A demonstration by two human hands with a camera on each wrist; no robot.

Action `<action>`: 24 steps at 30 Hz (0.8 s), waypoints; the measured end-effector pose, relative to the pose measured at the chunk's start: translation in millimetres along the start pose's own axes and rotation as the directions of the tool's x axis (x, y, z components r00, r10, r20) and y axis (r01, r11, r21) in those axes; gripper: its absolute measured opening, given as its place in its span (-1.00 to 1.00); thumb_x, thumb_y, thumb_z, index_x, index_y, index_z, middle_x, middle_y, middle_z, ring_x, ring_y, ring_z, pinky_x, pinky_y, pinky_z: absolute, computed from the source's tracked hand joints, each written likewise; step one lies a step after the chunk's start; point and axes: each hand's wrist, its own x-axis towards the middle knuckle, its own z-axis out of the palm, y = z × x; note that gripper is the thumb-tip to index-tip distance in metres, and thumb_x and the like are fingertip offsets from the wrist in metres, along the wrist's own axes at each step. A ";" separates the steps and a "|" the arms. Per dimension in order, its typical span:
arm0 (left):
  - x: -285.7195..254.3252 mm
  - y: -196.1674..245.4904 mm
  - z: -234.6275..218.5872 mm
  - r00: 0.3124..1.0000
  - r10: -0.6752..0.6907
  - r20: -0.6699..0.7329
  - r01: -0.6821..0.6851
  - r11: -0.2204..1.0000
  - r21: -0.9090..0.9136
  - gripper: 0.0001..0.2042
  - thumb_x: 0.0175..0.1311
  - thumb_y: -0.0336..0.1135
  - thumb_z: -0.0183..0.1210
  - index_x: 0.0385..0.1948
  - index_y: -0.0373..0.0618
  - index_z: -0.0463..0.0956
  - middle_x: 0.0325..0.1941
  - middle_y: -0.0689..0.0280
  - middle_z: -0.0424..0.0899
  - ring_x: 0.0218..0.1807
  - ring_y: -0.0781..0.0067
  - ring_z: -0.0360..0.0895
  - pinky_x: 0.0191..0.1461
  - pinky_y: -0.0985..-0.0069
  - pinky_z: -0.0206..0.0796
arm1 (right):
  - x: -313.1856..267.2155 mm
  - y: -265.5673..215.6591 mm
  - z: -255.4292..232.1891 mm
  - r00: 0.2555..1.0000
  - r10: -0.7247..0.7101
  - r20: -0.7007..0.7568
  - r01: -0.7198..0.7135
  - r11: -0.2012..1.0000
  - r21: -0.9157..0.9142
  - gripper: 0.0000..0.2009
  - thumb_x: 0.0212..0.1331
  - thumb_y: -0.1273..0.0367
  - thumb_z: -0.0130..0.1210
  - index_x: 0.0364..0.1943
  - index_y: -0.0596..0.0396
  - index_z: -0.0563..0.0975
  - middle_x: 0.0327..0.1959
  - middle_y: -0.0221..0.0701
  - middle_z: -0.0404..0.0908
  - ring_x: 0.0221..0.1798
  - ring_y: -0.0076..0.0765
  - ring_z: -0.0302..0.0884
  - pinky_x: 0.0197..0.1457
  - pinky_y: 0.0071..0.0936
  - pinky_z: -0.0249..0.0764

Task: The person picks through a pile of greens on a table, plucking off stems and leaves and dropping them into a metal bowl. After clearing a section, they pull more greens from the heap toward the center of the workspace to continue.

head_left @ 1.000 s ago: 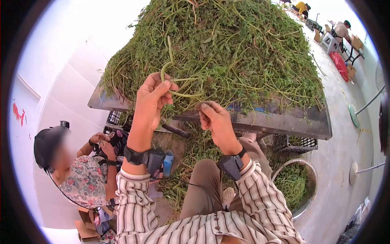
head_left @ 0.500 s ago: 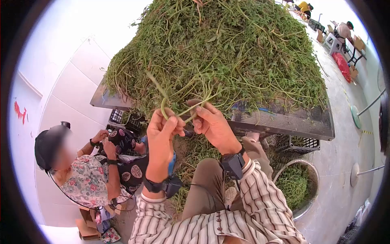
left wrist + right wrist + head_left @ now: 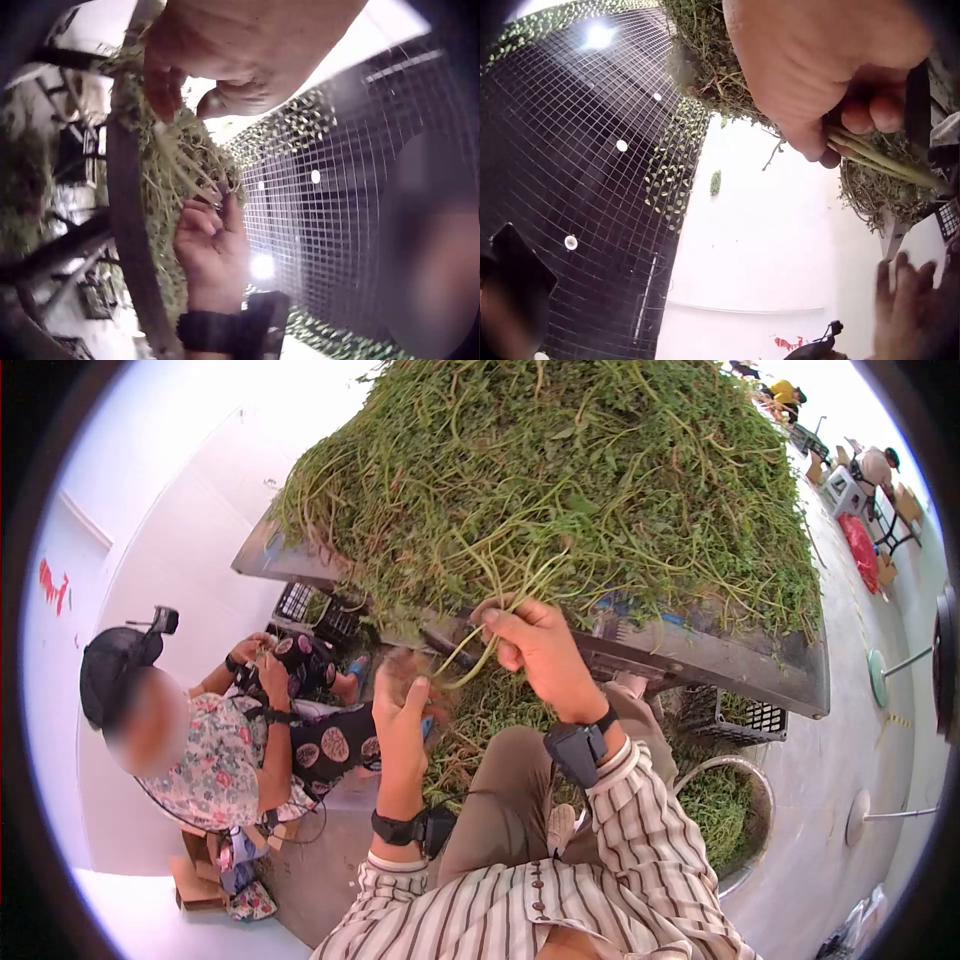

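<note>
My right hand [image 3: 535,655] pinches several long green plant stems [image 3: 889,163] between thumb and fingers, in front of the pile's near edge. Lower and to the left is my left hand [image 3: 402,695], its fingers blurred. The stems' lower ends bend close to its thumb tip. The right wrist view shows the left hand [image 3: 909,307] with fingers spread apart, away from the stems. A gap stands between its thumb and fingers in the left wrist view. Behind both hands rises a big heap of leafy green plants [image 3: 560,480] on a dark-edged table [image 3: 720,660].
A seated person [image 3: 215,745] in a floral top works on the left. Under the table stand black crates [image 3: 735,715]. A round tub [image 3: 768,810] of greens is by my right leg, and more stems [image 3: 500,710] litter the floor. Pole stands [image 3: 858,818] are at right.
My left hand met the right at the stems, then moved down and left, its fingers coming apart. The curved stem rising above it is gone from there. My right hand keeps its pinch.
</note>
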 end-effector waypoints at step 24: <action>-11.4 10.4 25.7 0.937 0.216 0.274 -0.333 0.785 0.523 -0.85 0.13 -0.47 0.07 -0.28 -0.31 0.48 -0.51 0.33 0.46 -0.51 0.59 0.31 -0.43 0.60 0.18 | 5.2 12.3 -13.4 0.984 0.067 -0.163 -0.028 0.973 0.229 -0.83 0.21 0.35 0.02 -0.32 0.20 0.46 -0.59 -0.56 0.25 -0.66 -0.71 0.09 -0.65 -0.68 0.04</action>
